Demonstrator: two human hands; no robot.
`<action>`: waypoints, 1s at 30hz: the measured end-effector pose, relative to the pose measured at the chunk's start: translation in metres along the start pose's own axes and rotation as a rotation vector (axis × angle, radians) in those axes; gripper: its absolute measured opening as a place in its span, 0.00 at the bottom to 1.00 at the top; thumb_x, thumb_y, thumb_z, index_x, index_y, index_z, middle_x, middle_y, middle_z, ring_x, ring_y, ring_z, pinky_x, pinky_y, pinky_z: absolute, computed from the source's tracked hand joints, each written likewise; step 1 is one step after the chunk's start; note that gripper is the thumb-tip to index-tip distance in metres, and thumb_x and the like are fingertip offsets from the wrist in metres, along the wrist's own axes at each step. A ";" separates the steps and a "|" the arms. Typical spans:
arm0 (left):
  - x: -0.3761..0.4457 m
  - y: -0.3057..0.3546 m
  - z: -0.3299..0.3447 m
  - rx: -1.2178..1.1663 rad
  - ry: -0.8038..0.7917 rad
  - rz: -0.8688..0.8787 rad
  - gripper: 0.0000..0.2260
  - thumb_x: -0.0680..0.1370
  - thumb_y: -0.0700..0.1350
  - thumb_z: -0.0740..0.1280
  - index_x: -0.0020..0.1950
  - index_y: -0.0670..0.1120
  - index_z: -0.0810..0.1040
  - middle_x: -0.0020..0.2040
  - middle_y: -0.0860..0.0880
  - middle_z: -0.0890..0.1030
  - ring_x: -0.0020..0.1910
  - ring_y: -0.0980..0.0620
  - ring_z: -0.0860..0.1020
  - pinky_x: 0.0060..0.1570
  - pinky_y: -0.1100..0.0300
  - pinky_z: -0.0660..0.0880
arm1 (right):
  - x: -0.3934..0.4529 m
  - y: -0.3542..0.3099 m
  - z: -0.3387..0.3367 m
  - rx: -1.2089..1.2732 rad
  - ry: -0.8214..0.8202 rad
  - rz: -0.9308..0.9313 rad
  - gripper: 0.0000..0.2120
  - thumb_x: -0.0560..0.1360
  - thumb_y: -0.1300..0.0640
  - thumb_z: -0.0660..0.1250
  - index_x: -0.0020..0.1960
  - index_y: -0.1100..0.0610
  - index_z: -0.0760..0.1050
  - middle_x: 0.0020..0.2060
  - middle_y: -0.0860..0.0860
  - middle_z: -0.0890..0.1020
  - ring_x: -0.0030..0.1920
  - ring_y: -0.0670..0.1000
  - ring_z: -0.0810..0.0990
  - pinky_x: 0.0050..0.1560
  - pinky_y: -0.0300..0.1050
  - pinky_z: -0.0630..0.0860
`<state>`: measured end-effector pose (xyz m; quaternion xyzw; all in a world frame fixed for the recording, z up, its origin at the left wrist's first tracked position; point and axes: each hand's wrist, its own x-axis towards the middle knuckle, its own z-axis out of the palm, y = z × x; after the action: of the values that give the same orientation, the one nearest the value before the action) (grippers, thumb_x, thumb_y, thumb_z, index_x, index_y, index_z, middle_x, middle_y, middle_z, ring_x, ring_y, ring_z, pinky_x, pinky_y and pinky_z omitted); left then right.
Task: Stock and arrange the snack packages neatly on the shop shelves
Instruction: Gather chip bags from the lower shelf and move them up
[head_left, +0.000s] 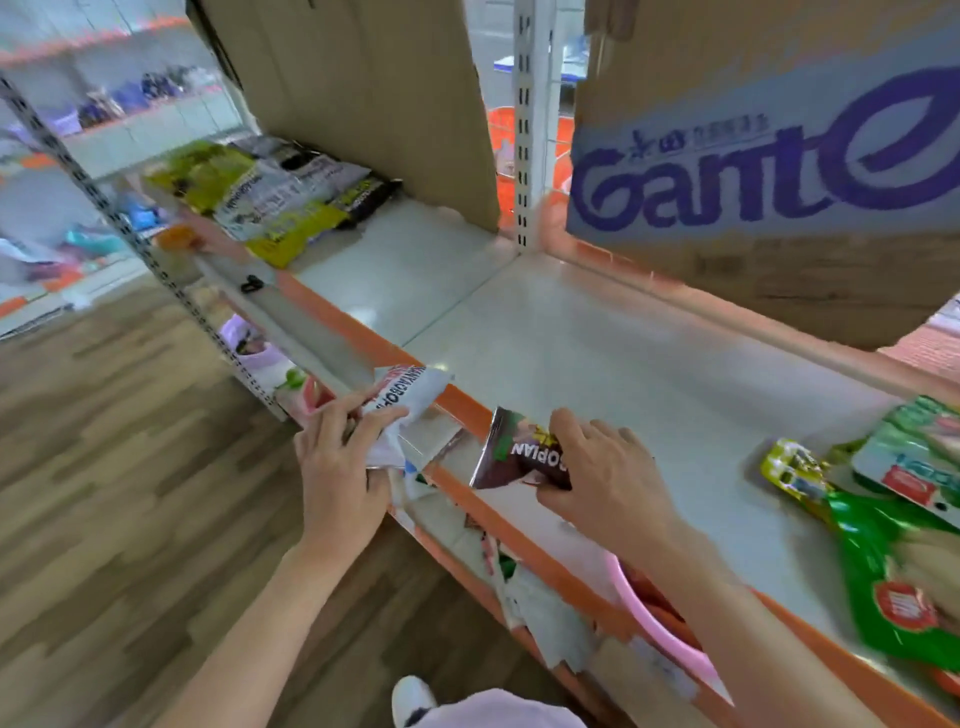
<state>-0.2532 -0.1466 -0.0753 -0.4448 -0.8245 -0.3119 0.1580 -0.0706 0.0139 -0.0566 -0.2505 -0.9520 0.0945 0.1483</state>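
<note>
My left hand (340, 470) grips a white snack packet (402, 400) with red and black print, held just off the orange front edge of the white shelf (597, 353). My right hand (608, 480) grips a dark brown snack packet (511, 452) resting at the shelf's front edge. Farther left along the shelf lies a pile of yellow, white and black snack packets (275, 192). Green snack packets (893, 530) lie at the right end of the shelf.
A large cardboard box with purple lettering (769, 171) stands on the shelf at the back right; a brown cardboard panel (374, 98) stands at the back left. A pink basin (660, 623) and torn packaging sit on the lower shelf. Wood-pattern floor (114, 467) lies on the left.
</note>
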 end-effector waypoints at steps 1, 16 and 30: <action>0.005 -0.013 -0.002 -0.017 -0.005 -0.002 0.29 0.58 0.24 0.64 0.55 0.45 0.79 0.59 0.43 0.75 0.58 0.39 0.71 0.51 0.46 0.67 | 0.009 -0.012 0.004 0.001 -0.003 -0.007 0.18 0.68 0.48 0.65 0.53 0.54 0.66 0.46 0.52 0.79 0.48 0.57 0.75 0.44 0.47 0.62; 0.060 -0.197 -0.056 -0.040 0.040 -0.121 0.27 0.60 0.30 0.59 0.55 0.49 0.77 0.58 0.44 0.75 0.56 0.42 0.72 0.48 0.58 0.61 | 0.158 -0.153 0.074 0.083 -0.031 -0.031 0.15 0.71 0.48 0.67 0.49 0.54 0.64 0.38 0.47 0.69 0.42 0.55 0.75 0.41 0.43 0.61; 0.178 -0.264 -0.038 -0.131 0.056 -0.196 0.22 0.64 0.32 0.57 0.53 0.43 0.80 0.57 0.41 0.76 0.56 0.38 0.74 0.50 0.38 0.71 | 0.345 -0.118 0.145 0.036 -0.097 0.159 0.28 0.68 0.37 0.62 0.55 0.59 0.64 0.52 0.56 0.74 0.55 0.59 0.71 0.52 0.55 0.68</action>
<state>-0.5718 -0.1666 -0.0499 -0.3626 -0.8371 -0.3914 0.1204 -0.4578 0.0714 -0.0816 -0.3176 -0.9334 0.1351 0.0985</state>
